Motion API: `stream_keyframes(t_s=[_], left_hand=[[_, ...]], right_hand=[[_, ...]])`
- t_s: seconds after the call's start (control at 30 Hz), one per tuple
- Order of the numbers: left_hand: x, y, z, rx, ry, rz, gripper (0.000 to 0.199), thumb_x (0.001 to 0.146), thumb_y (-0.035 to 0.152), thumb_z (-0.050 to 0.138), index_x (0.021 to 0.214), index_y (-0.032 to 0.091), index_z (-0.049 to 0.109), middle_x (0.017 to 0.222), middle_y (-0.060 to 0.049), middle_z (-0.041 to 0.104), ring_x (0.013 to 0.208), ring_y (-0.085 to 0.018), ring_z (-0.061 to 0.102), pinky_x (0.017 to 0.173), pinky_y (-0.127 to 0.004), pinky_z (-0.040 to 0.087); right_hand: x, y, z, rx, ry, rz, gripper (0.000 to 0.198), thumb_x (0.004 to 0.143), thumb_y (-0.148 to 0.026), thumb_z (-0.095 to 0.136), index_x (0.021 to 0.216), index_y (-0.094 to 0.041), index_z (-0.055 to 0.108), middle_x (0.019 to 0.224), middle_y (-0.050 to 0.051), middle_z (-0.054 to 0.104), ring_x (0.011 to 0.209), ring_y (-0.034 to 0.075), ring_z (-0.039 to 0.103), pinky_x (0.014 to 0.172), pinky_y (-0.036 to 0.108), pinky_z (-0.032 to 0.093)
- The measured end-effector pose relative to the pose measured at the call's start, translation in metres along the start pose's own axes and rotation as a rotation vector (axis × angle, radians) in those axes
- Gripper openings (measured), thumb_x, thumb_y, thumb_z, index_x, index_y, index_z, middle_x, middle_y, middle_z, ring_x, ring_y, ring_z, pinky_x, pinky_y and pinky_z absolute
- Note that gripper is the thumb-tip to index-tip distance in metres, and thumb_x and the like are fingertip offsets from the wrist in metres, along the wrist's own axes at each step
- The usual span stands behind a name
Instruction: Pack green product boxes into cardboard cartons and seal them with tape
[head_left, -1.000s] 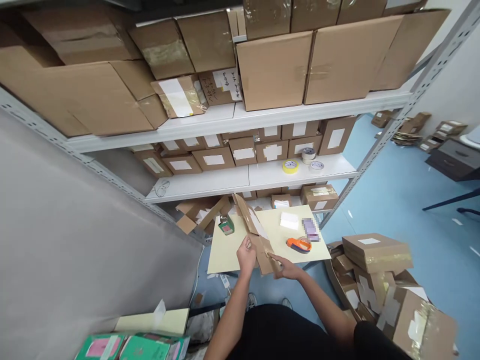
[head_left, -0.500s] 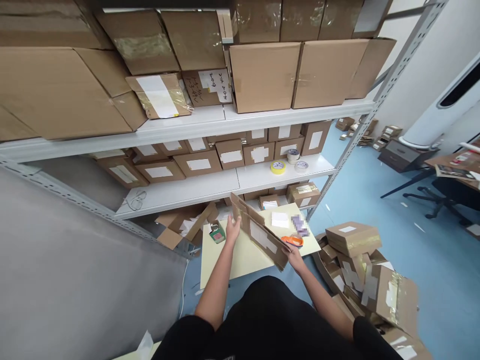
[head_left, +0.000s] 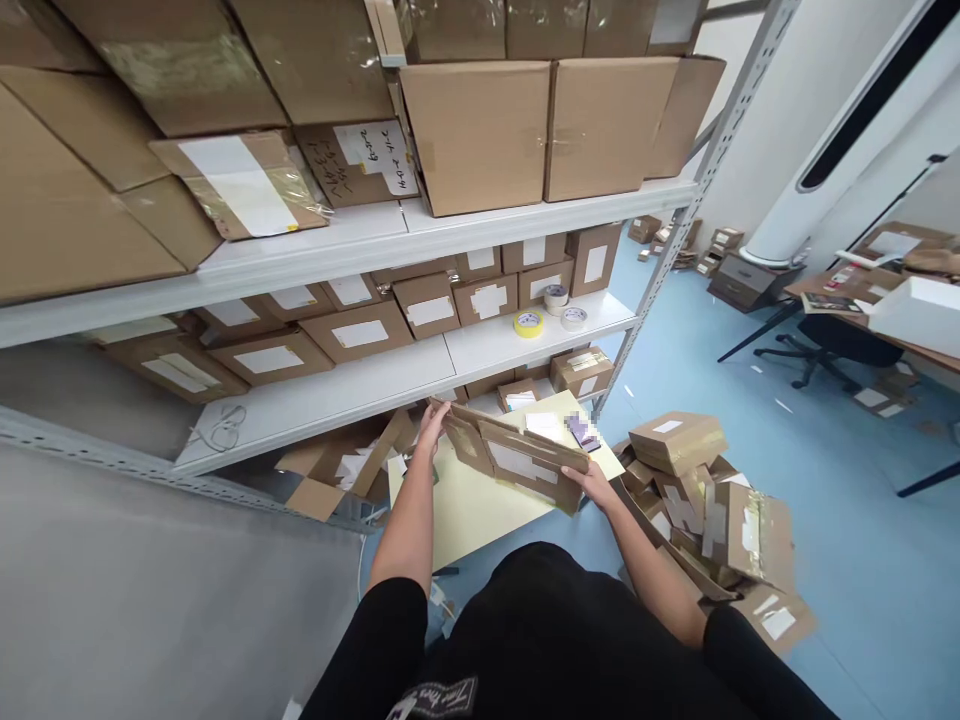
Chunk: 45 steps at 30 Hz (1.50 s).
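A flattened cardboard box [head_left: 469, 447] with white label patches on its face is held up over a pale yellow table [head_left: 469, 520]. My left hand [head_left: 433, 428] is closed on its upper left corner. At the other end, my right hand [head_left: 591, 478] grips the right edge. Behind the cardboard, white paper [head_left: 543, 426] and a purple item, partly blurred out [head_left: 583, 432], lie on the table. A small green object [head_left: 435, 472] shows only in part beside my left wrist.
Steel shelving [head_left: 517, 212] full of cartons stands in front. Tape rolls [head_left: 528, 324] sit on its middle shelf. An open carton [head_left: 337, 468] is left of the table. Used boxes [head_left: 697, 510] are heaped on the floor at right, and a desk [head_left: 847, 285] stands beyond.
The flattened box has swung from a steep slant to nearly level, its left end lower and further left. It now covers the orange item. The whole view has turned right.
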<state>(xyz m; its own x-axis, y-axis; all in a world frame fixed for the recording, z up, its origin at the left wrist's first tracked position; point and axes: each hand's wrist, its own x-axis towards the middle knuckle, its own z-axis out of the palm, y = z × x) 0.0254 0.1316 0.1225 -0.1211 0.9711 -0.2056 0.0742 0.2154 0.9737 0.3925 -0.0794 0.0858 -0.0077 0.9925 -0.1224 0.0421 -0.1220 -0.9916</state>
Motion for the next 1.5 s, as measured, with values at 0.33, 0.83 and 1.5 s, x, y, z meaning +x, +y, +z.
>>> stream_keyframes(t_s=[0.33,0.83,1.5], left_hand=[[-0.040,-0.024,-0.010,0.175,0.027,0.019,0.061,0.085,0.037,0.059,0.145,0.024,0.059,0.132,-0.009,0.070,0.110,-0.022,0.069,0.088,-0.030,0.056],[-0.109,-0.060,-0.049,0.285,0.071,-0.090,0.090,0.077,0.055,0.083,0.153,0.022,0.048,0.149,-0.017,0.057,0.128,-0.031,0.063,0.105,-0.041,0.052],[-0.161,-0.093,-0.062,0.054,0.097,0.074,0.072,0.088,0.070,0.061,0.144,0.025,0.060,0.158,-0.010,0.053,0.145,-0.030,0.050,0.116,-0.041,0.045]], right_hand=[[0.010,0.004,0.018,-0.055,0.163,-0.078,0.125,0.067,-0.053,0.091,0.167,-0.034,0.020,0.173,0.007,0.027,0.159,0.034,0.024,0.128,0.050,0.026],[0.029,0.031,0.042,0.008,-0.145,-0.163,0.115,0.072,-0.052,0.090,0.166,-0.036,0.026,0.170,0.002,0.034,0.161,0.029,0.019,0.132,0.049,0.017],[0.046,0.038,0.031,-0.026,-0.246,-0.137,0.097,0.084,-0.054,0.078,0.165,-0.034,0.029,0.165,0.004,0.043,0.158,0.027,0.030,0.130,0.048,0.025]])
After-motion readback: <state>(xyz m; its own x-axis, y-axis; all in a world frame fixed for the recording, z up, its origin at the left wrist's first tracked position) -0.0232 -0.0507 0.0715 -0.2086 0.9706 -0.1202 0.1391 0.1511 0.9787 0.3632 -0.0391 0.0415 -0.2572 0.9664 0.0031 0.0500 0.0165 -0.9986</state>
